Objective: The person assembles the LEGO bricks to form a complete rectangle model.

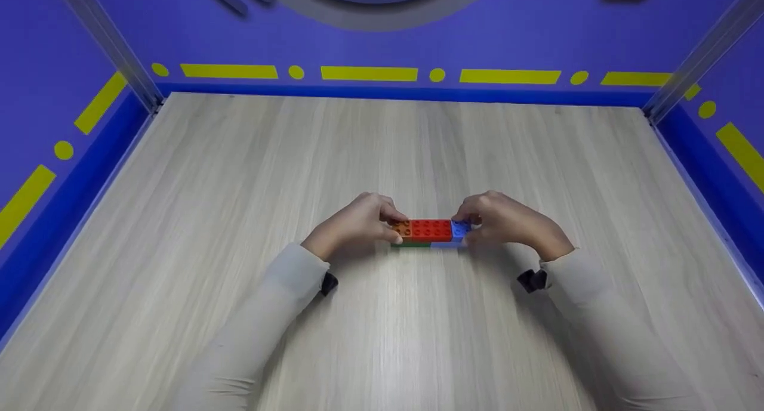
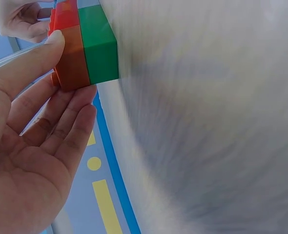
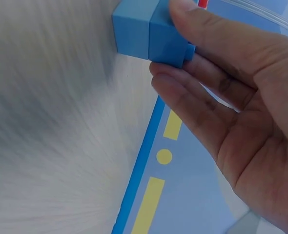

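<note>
A two-layer bar of studded toy bricks lies in front of me. Its top row has an orange brick (image 1: 404, 228) at the left, a red brick (image 1: 431, 228) in the middle and a blue brick (image 1: 459, 229) at the right. Below are a green brick (image 2: 100, 46) and a lighter blue brick (image 3: 133, 30). My left hand (image 1: 358, 220) pinches the orange brick between thumb and fingers. At the other end, my right hand (image 1: 510, 219) pinches the upper blue brick. The bar is on or just above the table; I cannot tell which.
The pale wood-grain table (image 1: 268, 160) extends around both hands. Purple-blue panels (image 1: 382, 47) with yellow dashes and dots border its back and both sides. Metal corner posts (image 1: 110, 41) stand at the back corners. A dark strap piece (image 1: 532, 280) sits at my right wrist.
</note>
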A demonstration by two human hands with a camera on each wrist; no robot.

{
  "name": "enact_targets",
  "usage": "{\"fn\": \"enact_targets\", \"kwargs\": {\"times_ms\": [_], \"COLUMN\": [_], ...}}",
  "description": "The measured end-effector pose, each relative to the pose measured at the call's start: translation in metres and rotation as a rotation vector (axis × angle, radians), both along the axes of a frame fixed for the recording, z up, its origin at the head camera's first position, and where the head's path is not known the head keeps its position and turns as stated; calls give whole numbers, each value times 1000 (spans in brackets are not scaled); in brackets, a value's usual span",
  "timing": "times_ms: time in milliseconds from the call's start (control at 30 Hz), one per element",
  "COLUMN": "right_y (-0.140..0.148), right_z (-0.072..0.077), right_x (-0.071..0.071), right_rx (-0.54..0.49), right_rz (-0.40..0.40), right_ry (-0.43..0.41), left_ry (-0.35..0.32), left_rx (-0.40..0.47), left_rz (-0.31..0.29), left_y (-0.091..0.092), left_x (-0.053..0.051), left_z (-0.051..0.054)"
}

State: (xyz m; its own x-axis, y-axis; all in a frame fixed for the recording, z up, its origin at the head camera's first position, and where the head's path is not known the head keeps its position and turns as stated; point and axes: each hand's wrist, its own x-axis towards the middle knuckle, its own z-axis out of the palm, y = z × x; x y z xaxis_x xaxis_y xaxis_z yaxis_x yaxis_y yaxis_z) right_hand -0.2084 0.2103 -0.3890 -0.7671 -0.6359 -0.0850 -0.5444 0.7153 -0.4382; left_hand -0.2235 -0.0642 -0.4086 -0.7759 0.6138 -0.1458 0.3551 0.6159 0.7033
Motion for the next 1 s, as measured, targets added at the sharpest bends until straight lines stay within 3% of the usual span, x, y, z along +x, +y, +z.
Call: {"fn": "enact_targets", "kwargs": {"times_ms": [400,667,1000], "right_y": [2,0,3], "right_z": [-4,-3,-2], "right_x": [-2,0,-7], "right_rx": [-23,-28,-61], "right_rz": [11,13,19], "right_ry": [-34,-45,-66], "left_ry": [11,66,83], "left_rx": [-9,9,61], "left_rz": [8,-36,-5], "left_y": [0,-5,-9], "left_x": [3,7,0], "left_z": [-2,-3,3]}}
